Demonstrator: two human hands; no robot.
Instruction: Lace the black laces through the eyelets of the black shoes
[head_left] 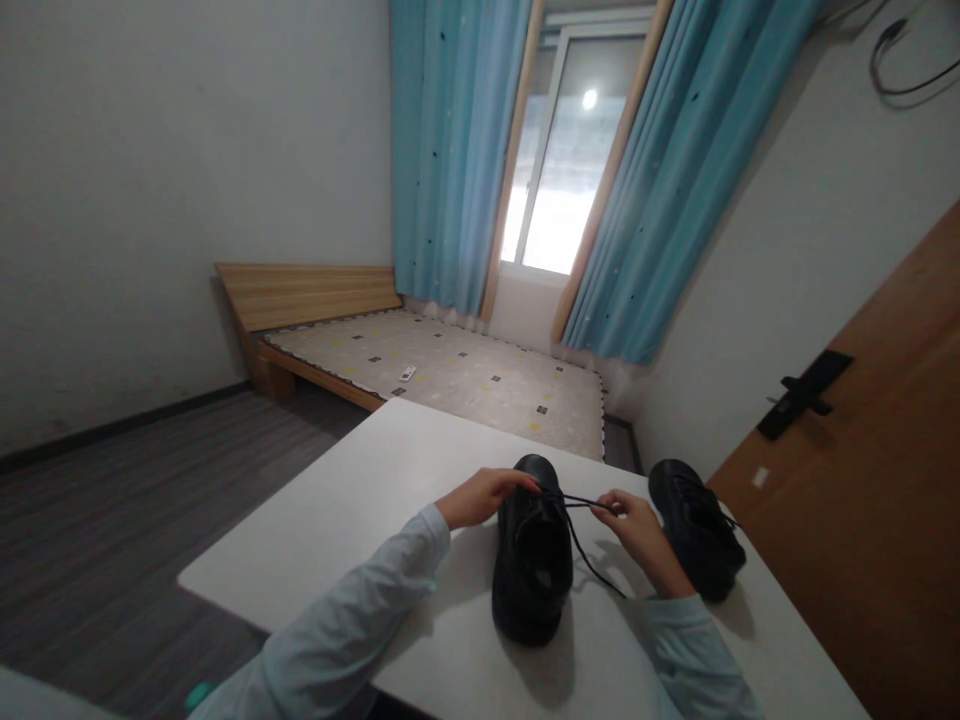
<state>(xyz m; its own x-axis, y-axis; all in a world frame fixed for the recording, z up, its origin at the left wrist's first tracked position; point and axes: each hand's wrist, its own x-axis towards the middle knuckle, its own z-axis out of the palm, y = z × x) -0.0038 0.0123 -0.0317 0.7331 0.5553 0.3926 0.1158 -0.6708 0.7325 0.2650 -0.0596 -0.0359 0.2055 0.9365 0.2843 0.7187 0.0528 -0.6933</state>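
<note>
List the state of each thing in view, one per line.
Left hand: pinching lace end.
Right hand: pinching other lace end.
Black leather shoe between hands: upright, untied.
Second black shoe: upright, untouched.
Blue curtains: parted.
Brown wooden door: shut.

We have one view only, worn on the head. It looks forward and slightly down across the white table (pixel 352 500), tilted clockwise. The hands sit close at 6 o'clock, the bed (pixel 465 375) lies mid-distance, and the window (pixel 562 170) stands far off at 12 o'clock.
</note>
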